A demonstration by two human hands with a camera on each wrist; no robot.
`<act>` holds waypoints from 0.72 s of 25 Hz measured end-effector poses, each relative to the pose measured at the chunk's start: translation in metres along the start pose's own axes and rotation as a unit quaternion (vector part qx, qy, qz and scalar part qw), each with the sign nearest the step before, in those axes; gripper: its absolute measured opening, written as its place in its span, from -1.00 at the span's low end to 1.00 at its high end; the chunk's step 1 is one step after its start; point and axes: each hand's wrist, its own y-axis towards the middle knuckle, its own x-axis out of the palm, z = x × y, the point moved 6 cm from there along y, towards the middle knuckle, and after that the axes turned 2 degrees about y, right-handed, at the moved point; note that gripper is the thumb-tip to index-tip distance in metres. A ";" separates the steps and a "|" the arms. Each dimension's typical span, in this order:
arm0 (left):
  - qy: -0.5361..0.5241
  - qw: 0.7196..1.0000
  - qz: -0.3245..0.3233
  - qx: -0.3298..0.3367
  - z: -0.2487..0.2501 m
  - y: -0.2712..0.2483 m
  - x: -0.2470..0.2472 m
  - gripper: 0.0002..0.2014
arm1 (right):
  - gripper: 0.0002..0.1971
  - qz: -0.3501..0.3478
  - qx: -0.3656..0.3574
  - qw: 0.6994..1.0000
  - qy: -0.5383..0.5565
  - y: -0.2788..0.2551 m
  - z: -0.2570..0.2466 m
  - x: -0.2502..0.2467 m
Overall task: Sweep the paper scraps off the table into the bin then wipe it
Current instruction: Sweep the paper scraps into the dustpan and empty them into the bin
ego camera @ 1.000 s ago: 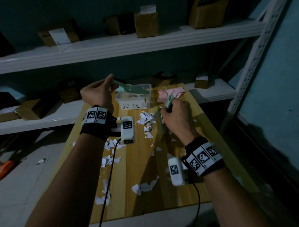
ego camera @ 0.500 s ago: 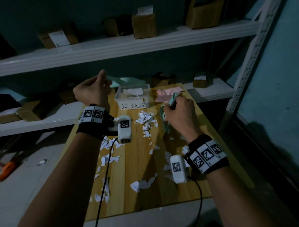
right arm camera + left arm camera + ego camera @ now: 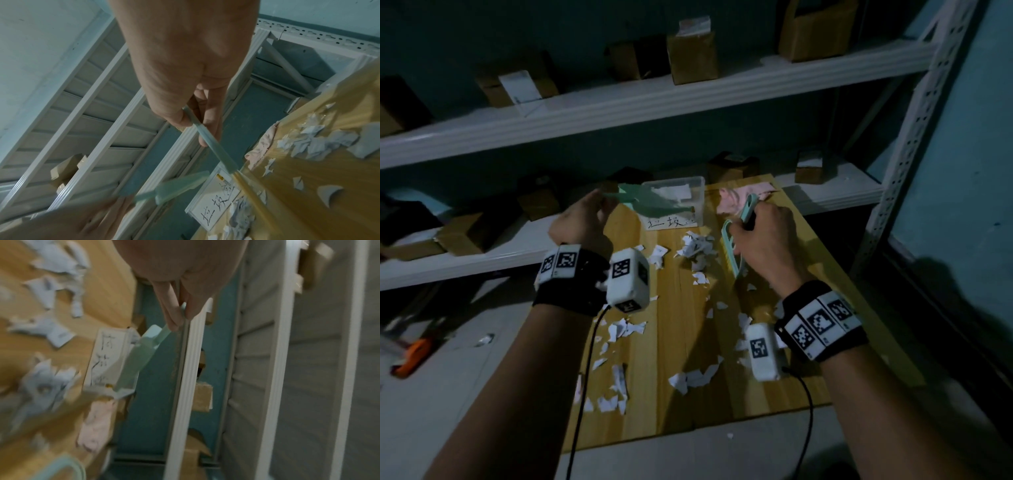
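Item: my left hand [image 3: 582, 222] pinches dustpan [image 3: 654, 202] over bin [image 3: 698, 192]; right hand [image 3: 763, 246] grips brush [image 3: 732, 253]. Advice: tip fully, shake gently, before scraps [image 3: 697, 245] resume.

Your head camera is looking down from above at the wooden surface [image 3: 688, 394] and the shelves [image 3: 654, 99] behind it. Your two wrist cameras are sitting very close, looking along your fingers. All three are seeing the labelled bin [image 3: 688, 219].

Dim, shadowy, motion-blurred wide-angle views
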 end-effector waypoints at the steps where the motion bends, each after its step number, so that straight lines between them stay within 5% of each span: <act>1: 0.066 0.997 0.026 0.022 0.005 -0.002 -0.009 -0.72 | -0.88 0.000 0.003 1.000 0.005 0.000 0.000 0.000; 3: -0.075 0.996 0.019 -0.031 0.001 -0.007 -0.020 -0.64 | -0.89 -0.004 0.007 1.000 0.011 -0.002 -0.002 0.001; 5: -0.108 0.992 0.008 -0.057 -0.005 -0.005 -0.031 -0.55 | -0.90 -0.008 -0.002 1.000 0.012 -0.005 -0.007 0.003; 10: 0.008 0.998 0.055 -0.033 -0.025 -0.014 -0.090 -0.79 | -0.93 -0.050 -0.026 0.998 0.003 -0.016 -0.019 0.010; 15: 0.023 0.993 0.008 -0.118 -0.060 -0.007 -0.119 -0.62 | -0.91 -0.054 -0.046 0.997 -0.017 -0.026 -0.024 0.015; 16: 0.071 0.993 0.018 -0.091 -0.057 -0.011 -0.125 -0.62 | -0.90 -0.057 -0.048 0.997 -0.019 -0.028 -0.026 0.016; 18: -0.050 0.991 0.002 -0.127 -0.056 -0.015 -0.125 -0.65 | -0.90 -0.058 -0.046 0.997 -0.019 -0.029 -0.029 0.020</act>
